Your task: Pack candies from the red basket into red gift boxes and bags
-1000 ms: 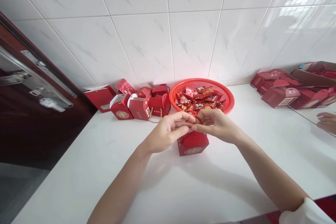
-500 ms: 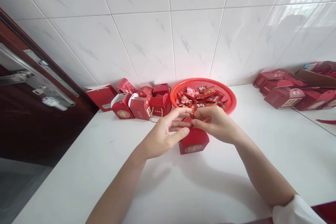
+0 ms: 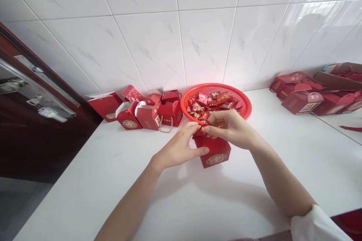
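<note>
A small red box [image 3: 216,153] with a round gold emblem stands on the white table, just in front of the basket. My left hand [image 3: 183,145] is at the box's left side, its thumb along the front and its fingers round the back, partly hidden. My right hand [image 3: 230,130] is above the box's top, thumb and fingertips pinched on a thin dark red cord. Behind them a red plastic basket [image 3: 247,109] holds several red-wrapped sweets [image 3: 222,98].
Several red gift boxes [image 3: 147,117] stand at the wall on the left, one with a gold cord handle. More red boxes [image 3: 302,102] and an open carton [image 3: 336,80] are at the right. A dark door with keys [image 3: 52,113] is far left.
The box has turned and shifted slightly right. My left thumb now lies against its front, and the cord shows between my hands. The view has shifted a little.
</note>
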Action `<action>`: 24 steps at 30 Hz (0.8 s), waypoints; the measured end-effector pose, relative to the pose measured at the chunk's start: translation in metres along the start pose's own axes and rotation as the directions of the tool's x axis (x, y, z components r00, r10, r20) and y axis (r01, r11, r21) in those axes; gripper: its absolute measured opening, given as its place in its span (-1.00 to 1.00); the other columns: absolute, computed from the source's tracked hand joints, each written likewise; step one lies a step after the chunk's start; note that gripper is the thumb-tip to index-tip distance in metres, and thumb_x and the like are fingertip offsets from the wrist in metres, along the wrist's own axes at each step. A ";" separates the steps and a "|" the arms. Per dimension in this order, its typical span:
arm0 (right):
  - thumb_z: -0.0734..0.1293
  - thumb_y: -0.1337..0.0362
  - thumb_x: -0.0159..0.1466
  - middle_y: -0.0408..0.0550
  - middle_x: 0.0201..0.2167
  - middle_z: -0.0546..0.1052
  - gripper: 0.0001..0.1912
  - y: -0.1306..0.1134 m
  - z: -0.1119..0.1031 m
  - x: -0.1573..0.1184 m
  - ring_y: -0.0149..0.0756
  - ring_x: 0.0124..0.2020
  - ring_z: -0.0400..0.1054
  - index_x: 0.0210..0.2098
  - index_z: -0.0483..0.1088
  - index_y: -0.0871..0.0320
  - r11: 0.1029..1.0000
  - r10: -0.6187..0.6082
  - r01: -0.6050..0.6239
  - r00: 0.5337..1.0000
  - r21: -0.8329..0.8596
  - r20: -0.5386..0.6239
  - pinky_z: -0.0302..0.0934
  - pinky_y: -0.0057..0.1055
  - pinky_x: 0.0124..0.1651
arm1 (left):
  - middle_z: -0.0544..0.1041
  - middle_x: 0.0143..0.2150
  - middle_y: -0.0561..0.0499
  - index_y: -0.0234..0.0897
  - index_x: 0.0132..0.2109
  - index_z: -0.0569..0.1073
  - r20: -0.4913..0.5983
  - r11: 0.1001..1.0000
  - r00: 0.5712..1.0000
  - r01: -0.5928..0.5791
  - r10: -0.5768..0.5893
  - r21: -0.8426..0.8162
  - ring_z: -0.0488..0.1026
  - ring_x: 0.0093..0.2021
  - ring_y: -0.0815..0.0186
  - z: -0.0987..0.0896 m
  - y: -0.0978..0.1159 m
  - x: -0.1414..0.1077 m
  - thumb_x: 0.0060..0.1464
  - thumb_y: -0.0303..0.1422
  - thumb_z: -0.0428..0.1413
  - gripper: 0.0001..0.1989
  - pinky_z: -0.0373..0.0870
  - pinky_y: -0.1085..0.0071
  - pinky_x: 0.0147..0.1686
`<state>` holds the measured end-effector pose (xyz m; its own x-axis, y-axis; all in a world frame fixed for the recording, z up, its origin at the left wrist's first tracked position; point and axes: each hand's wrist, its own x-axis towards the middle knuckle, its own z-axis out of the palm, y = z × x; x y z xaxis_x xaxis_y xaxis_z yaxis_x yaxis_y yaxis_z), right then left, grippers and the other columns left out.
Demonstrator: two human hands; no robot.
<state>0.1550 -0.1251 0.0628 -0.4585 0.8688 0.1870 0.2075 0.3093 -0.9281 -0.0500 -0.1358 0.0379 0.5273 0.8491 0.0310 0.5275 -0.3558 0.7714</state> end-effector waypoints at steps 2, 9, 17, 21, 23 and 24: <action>0.39 0.26 0.23 -0.15 -0.51 0.48 -0.79 0.002 0.000 0.000 -0.38 -0.45 0.35 -0.51 0.37 0.16 0.998 -0.001 0.004 0.999 -0.066 0.043 0.24 -0.44 -0.39 | 0.48 -0.02 -0.03 -0.20 -0.07 0.43 0.036 1.000 0.999 0.007 -0.007 0.008 0.43 -0.03 0.13 0.003 -0.002 0.001 0.13 -0.28 0.24 -0.75 0.39 0.26 -0.07; 0.32 0.37 0.21 -0.18 -0.55 0.46 -0.85 0.014 -0.001 0.005 -0.42 -0.52 0.27 -0.50 0.35 0.16 0.957 0.107 -0.015 0.946 -0.288 0.305 0.08 -0.47 -0.49 | 0.50 -0.10 -0.03 -0.23 -0.22 0.40 0.134 0.999 0.990 0.040 -0.042 0.016 0.48 -0.10 0.12 0.015 -0.009 0.006 0.04 -0.39 0.21 -0.84 0.39 0.29 -0.20; 0.35 0.39 0.22 -0.17 -0.54 0.47 -0.82 0.018 0.003 0.008 -0.41 -0.52 0.28 -0.51 0.35 0.16 0.894 0.160 -0.043 0.961 -0.446 0.227 0.06 -0.45 -0.47 | 0.50 0.05 -0.11 -0.23 0.04 0.46 0.111 0.995 0.990 0.088 -0.082 -0.042 0.44 0.05 0.01 0.023 -0.010 0.009 0.06 -0.29 0.27 -0.61 0.42 0.20 -0.07; 0.36 0.44 0.17 -0.13 -0.49 0.53 -0.88 0.020 0.004 0.007 -0.38 -0.47 0.35 -0.48 0.40 0.17 0.898 0.154 -0.044 0.964 -0.437 0.218 0.07 -0.46 -0.46 | 0.51 0.08 -0.12 -0.23 0.07 0.45 0.130 0.992 0.990 0.069 -0.055 -0.108 0.44 0.08 -0.01 0.025 -0.013 0.010 0.03 -0.32 0.29 -0.56 0.43 0.18 -0.03; 0.36 0.45 0.15 -0.14 -0.50 0.53 -0.89 0.021 0.004 0.007 -0.38 -0.47 0.36 -0.48 0.40 0.17 0.910 0.132 -0.028 0.965 -0.413 0.225 0.07 -0.47 -0.47 | 0.52 0.07 -0.12 -0.24 0.07 0.45 0.130 0.989 0.990 0.074 -0.058 -0.126 0.45 0.06 0.00 0.026 -0.014 0.011 0.02 -0.32 0.30 -0.55 0.43 0.19 -0.04; 0.35 0.45 0.14 -0.14 -0.50 0.52 -0.89 0.021 0.004 0.007 -0.38 -0.47 0.36 -0.48 0.39 0.17 0.917 0.124 -0.023 0.965 -0.397 0.230 0.08 -0.48 -0.47 | 0.53 0.06 -0.11 -0.24 0.07 0.45 0.128 0.988 0.990 0.079 -0.062 -0.131 0.46 0.05 0.01 0.026 -0.015 0.011 0.01 -0.32 0.30 -0.55 0.43 0.20 -0.06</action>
<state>0.1527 -0.1136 0.0432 -0.6154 0.7882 -0.0086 0.5445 0.4172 -0.7277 -0.0349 -0.1313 0.0107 0.5742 0.8127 -0.0986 0.4761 -0.2334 0.8479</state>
